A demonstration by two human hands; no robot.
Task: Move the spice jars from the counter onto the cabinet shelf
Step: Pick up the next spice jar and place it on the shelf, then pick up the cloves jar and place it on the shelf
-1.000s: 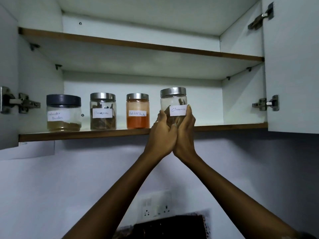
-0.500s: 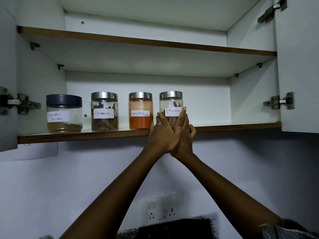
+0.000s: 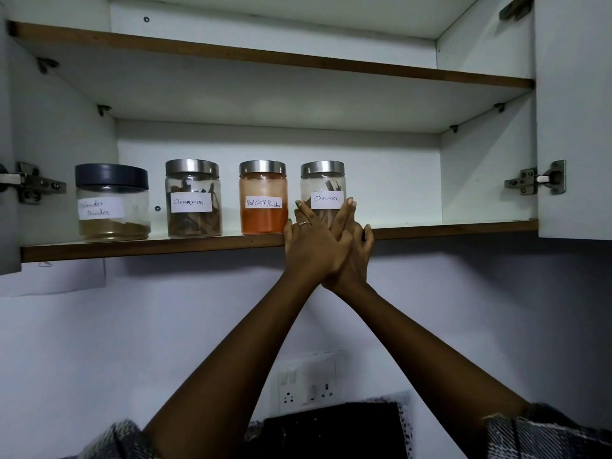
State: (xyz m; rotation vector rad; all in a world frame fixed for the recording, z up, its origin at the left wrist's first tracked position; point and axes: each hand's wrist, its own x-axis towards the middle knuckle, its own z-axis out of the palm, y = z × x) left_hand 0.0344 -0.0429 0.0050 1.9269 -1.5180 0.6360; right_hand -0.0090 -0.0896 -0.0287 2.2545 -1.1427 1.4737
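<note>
Four labelled spice jars stand in a row on the lower cabinet shelf [image 3: 149,248]: a dark-lidded coriander powder jar [image 3: 112,207], a steel-lidded cinnamon jar [image 3: 193,200], a red chilli powder jar [image 3: 263,200] and a second cinnamon jar [image 3: 323,180] at the right end. My left hand [image 3: 309,246] and my right hand [image 3: 359,251] overlap in front of that last jar. Their straight fingers touch its lower front, and the jar rests on the shelf. The hands hide the jar's bottom part.
The shelf has free room to the right of the jars. An upper shelf [image 3: 265,58] holds nothing I can see. Open cabinet doors [image 3: 573,127] flank both sides. A wall socket [image 3: 311,382] and a dark object [image 3: 331,429] sit below.
The second cinnamon jar went from being held above the shelf edge to standing on the shelf. Both hands let go of it and now lie with straight fingers against its front.
</note>
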